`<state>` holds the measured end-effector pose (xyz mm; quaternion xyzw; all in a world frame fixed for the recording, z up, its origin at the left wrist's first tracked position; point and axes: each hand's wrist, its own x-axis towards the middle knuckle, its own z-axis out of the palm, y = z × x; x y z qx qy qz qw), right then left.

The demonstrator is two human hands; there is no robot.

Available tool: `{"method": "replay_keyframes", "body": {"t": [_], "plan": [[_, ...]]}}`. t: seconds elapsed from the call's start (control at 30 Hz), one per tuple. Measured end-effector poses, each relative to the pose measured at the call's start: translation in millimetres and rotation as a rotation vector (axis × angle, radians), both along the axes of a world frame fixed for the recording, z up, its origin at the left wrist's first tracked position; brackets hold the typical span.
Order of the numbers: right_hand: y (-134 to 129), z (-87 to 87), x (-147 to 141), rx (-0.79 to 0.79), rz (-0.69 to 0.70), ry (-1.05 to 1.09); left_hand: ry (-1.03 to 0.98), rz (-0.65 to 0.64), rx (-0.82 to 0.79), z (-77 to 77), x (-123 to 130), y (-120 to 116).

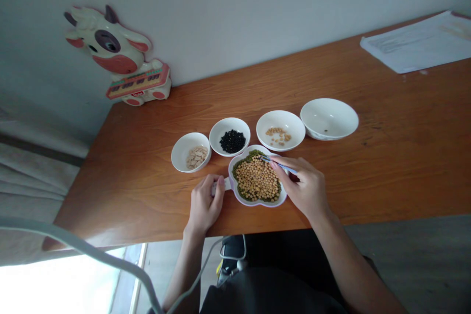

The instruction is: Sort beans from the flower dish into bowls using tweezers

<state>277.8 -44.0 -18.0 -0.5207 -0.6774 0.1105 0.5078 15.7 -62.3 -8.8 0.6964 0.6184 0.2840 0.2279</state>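
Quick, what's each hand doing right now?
Left hand: closed around the handle of the dish.
Right hand: closed, holding a slim blue tool over the dish.

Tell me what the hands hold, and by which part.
Left hand: the lobed dish, by its handle. Right hand: a slim blue-handled tool, pinched partway along its length.

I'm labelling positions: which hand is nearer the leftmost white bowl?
Left. The left hand is just in front and slightly right of the leftmost white bowl; the right hand is much farther right.
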Motion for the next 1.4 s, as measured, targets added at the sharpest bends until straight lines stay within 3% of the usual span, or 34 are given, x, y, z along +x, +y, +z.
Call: {"method": "replay_keyframes", "body": {"t": [0.37,0.57,0.73,0.9,1.17,1.4], "plan": [[1.1,2.7,-0.8,-0.005,0.002,-0.008,0.007,0.002,0.016,1.6,1.1,0.0],[-3.2,7.4,0.0,0.092,-0.009,-0.013,0.014,0.006,-0.003,0.3,1.0,0.5],[-5.8,7.0,6.8,0.232,-0.117,0.022,0.015,0.002,0.003,-0.6,0.6,0.3],[-3.5,7.3,7.6,0.177,-0.233,0.051,0.016,0.007,-0.003,0.4,0.7,-0.1],[-4.4,4.4,2.6,0.116,-0.051,-0.023,0.029,0.009,0.000,1.7,0.6,-0.6],[-0.3,2.7,0.8,0.061,-0.031,-0.062,0.021,0.005,0.010,1.7,0.8,-0.2]]}}
